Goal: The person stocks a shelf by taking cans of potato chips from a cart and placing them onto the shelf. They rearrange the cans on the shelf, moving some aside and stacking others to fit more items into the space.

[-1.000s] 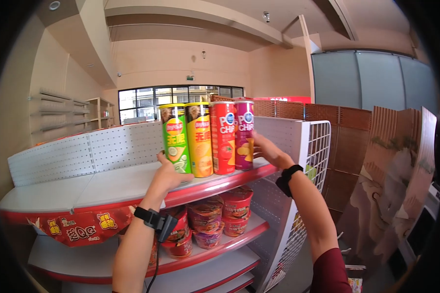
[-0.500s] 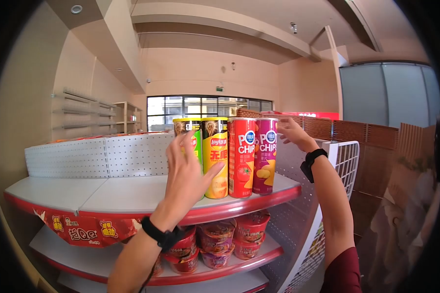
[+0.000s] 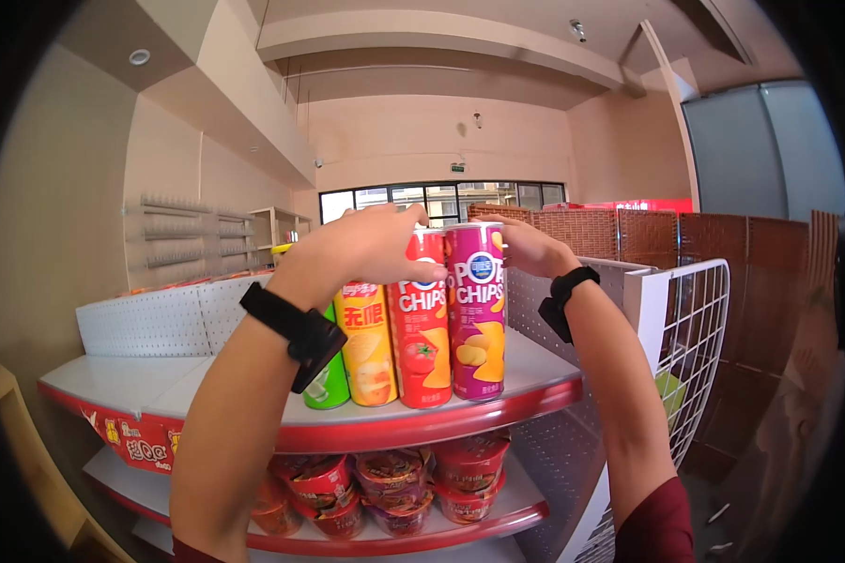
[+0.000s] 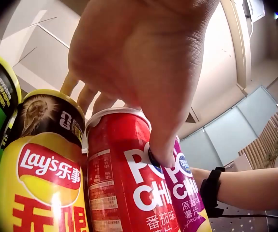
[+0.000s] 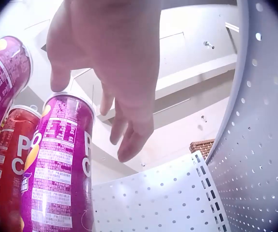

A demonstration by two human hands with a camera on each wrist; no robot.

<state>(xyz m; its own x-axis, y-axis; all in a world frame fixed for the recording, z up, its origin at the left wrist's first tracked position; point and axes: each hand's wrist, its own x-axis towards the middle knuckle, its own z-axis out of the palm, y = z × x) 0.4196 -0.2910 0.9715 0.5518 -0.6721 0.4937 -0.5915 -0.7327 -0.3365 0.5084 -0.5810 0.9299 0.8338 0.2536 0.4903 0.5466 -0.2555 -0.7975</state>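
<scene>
Head view: centre of frame, green can point(image 3: 327, 389) and yellow can point(image 3: 366, 361), upright near the red front edge of white shelf point(image 3: 347, 434). Left hand point(image 3: 361, 249) arched over red can point(image 3: 422, 347), clamped round its top: fingers behind rim, thumb across front, likely for steadying; grip force not visible. Next, purple can point(image 3: 477, 319), label forward, presumably for reading. Right of centre, right hand point(image 3: 528, 246): fingers apart, one fingertip at purple lid edge, seemingly as side guide.
</scene>
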